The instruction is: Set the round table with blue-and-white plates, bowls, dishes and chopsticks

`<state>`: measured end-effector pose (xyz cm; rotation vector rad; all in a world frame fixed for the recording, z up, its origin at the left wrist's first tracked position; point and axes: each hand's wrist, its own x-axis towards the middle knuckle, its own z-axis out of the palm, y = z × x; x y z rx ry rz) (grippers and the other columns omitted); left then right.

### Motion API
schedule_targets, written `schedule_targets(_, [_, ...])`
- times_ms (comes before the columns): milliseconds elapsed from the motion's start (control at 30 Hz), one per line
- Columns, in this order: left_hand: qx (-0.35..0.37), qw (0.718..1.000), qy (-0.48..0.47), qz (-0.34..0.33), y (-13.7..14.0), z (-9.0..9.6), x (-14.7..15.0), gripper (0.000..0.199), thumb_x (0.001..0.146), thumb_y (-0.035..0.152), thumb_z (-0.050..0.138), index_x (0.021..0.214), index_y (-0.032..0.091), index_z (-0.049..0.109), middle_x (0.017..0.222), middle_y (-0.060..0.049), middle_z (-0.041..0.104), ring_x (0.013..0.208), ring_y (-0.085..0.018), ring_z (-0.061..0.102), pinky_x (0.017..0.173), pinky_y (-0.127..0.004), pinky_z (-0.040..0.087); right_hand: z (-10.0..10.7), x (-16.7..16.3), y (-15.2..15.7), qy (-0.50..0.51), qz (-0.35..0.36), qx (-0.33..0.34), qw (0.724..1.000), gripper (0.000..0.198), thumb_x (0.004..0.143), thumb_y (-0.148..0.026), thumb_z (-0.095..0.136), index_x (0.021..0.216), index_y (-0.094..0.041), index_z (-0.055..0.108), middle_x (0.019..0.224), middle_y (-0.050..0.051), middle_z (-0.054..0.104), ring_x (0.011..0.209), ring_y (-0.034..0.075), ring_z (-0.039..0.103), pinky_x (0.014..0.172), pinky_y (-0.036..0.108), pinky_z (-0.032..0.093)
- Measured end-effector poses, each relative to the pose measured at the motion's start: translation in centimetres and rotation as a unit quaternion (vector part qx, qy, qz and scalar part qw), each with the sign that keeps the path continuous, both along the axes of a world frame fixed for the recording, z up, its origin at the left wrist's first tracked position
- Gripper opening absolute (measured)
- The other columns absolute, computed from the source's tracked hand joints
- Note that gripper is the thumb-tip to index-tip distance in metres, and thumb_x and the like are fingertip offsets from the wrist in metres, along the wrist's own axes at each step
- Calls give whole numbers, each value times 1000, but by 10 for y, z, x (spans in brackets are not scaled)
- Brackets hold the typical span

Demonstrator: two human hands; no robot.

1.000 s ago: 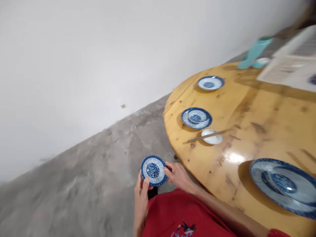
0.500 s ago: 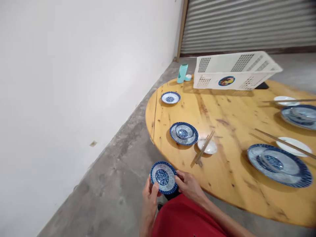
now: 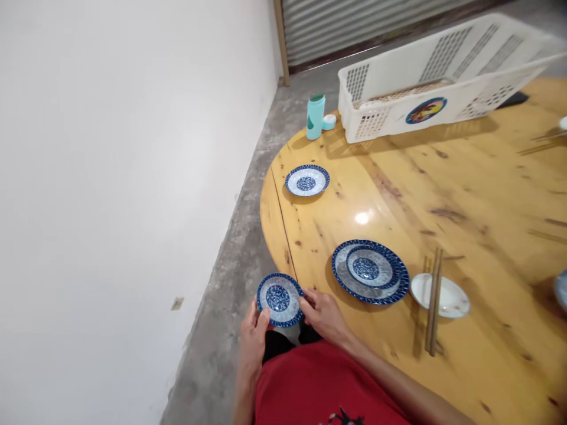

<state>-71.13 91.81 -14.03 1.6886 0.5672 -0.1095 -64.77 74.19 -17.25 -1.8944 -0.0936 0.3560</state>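
Note:
Between my two hands is a small blue-and-white plate, face up in front of my body, just off the table's edge. My left hand grips its left lower rim, thumb on top. On the right rim my right hand pinches it, thumb above and fingers partly hidden below. To the right on the table lies a larger blue-rimmed plate bearing a smaller patterned dish. Beside these, a pair of chopsticks rests across a white dish. Farther off sits another blue-rimmed plate.
The round wooden table fills the right side. At its back stand a white plastic basket, a turquoise bottle without its lid and a white-and-turquoise cap. A white wall rises on the left, beyond the concrete floor.
My view has turned left and come closer to the table's left end, so the place setting now appears farther right. Both hands still hold the small plate.

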Motion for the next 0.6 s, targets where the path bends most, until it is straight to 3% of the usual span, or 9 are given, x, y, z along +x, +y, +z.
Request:
schedule_targets(133, [-34, 994, -21, -103, -5, 5, 65, 53, 90, 57, 63, 130, 22, 68, 116, -11, 72, 98, -25, 65, 77, -31, 55, 7, 27, -13, -15, -108, -10, 994, 34, 84, -49, 43, 61, -24, 43, 53, 1, 51, 52, 16, 51, 53, 27, 37])
schedule_targets(267, [-55, 971, -21, -232, -17, 7, 132, 56, 89, 54, 64, 131, 17, 68, 103, -8, 72, 84, -20, 63, 74, -29, 53, 10, 43, -25, 18, -227, -5, 974, 35, 84, -53, 46, 64, -25, 49, 53, 1, 56, 50, 17, 56, 53, 28, 41])
schedule_targets(433, [-54, 936, 8, -347, -27, -8, 206, 65, 85, 57, 67, 135, 15, 66, 88, -5, 70, 78, -17, 60, 70, -27, 53, 7, 62, -20, 72, -389, 6, 918, 36, 79, -60, 54, 69, -25, 52, 50, 1, 59, 48, 21, 60, 50, 30, 47])
schedule_targets(600, [-37, 878, 20, -477, -22, -21, 279, 68, 91, 55, 59, 144, 12, 59, 78, -3, 66, 71, -18, 61, 71, -28, 52, 7, 97, 1, 111, -482, -33, 869, 36, 79, -57, 57, 66, -23, 54, 52, 3, 63, 49, 21, 62, 52, 30, 48])
